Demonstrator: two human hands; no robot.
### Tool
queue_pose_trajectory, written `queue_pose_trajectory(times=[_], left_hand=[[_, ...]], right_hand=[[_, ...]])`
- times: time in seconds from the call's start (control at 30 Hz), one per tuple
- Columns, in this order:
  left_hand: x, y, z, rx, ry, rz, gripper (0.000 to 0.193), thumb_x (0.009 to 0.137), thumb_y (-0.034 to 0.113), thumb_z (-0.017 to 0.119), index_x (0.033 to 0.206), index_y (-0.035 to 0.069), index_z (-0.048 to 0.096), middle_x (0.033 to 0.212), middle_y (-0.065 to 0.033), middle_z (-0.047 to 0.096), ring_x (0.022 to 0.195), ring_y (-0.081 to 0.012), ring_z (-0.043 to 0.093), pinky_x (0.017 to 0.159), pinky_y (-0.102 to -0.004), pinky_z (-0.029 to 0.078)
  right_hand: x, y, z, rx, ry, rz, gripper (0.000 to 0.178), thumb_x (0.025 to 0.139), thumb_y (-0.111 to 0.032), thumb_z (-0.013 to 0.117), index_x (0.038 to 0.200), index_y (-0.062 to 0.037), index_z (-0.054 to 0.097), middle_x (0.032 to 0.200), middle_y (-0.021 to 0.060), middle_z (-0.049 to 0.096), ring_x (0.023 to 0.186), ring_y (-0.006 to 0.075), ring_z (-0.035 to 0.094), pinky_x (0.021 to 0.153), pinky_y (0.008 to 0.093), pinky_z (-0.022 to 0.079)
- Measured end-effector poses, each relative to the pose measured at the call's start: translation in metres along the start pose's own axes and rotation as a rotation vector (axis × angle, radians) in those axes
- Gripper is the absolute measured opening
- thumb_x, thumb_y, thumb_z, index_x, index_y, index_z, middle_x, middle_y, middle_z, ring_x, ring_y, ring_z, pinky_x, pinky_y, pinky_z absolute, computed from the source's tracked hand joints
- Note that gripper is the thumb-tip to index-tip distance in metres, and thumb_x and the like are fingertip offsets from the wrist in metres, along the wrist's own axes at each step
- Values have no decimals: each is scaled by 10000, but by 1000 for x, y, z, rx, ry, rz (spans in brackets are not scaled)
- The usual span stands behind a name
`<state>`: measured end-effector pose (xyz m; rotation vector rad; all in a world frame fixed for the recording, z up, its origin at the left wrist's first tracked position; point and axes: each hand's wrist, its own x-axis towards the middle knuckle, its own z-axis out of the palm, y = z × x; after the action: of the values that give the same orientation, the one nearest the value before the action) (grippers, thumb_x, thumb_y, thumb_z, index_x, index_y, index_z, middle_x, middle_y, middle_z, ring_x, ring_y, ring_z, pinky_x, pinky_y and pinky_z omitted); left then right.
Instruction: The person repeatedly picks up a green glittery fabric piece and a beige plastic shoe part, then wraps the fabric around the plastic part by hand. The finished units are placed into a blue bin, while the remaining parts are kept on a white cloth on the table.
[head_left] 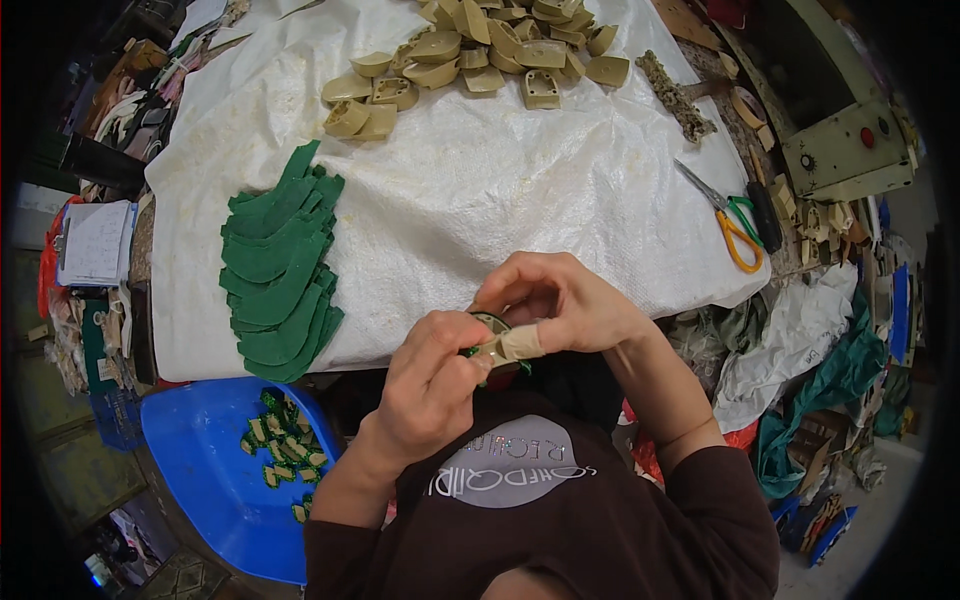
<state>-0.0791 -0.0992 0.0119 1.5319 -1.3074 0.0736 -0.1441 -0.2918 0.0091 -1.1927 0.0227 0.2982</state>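
The fingers (443, 330) of the left hand (430, 370) pinch a small beige piece (491, 323), and the fingers of the right hand (570, 305) close on it from the other side. The piece is in front of the chest, just off the near edge of the worktop (420, 210); it has a dark rim, with shiny green beside it, but the hands hide most of its shape. Behind it, the brown shirt (570, 540) bears a grey oval with printed letters, which appear upside down. At left, green strips (280, 270) overlap on a white sheet, near a blue tub (190, 450) of green-and-beige pieces. Farther left, a paper (97, 243) carries faint writing, too small to read. Scissors (722, 211) lie at right; glossy beige blocks (510, 50) are heaped at the far side.
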Motion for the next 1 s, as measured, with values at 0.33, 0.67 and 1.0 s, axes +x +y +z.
queue_pose_trajectory(times=[0.33, 0.67, 1.0], left_hand=[[-7, 0, 18, -457, 443, -566, 175, 793, -49, 660, 933, 0, 567, 949, -142, 619, 823, -158, 596, 714, -283, 476], [0, -2, 25, -461, 418, -564, 138, 816, -5, 671, 911, -31, 574, 981, -163, 635, 821, -145, 596, 715, -266, 488], [10, 2, 20, 104, 321, -308, 154, 757, 89, 742, 844, 25, 632, 1049, -130, 603, 1006, -281, 535, 770, -332, 429]], right_hand=[[2, 20, 6, -112, 165, -401, 414, 893, -100, 539, 1300, -40, 489, 1163, 105, 608, 984, 187, 586, 879, 306, 441], [14, 17, 21, -573, 388, -654, 118, 838, -86, 576, 948, -42, 572, 926, 99, 564, 911, 277, 486, 834, 365, 364], [11, 19, 26, -909, 564, -823, 121, 739, -77, 640, 823, -70, 553, 927, 68, 566, 886, 274, 472, 789, 390, 323]])
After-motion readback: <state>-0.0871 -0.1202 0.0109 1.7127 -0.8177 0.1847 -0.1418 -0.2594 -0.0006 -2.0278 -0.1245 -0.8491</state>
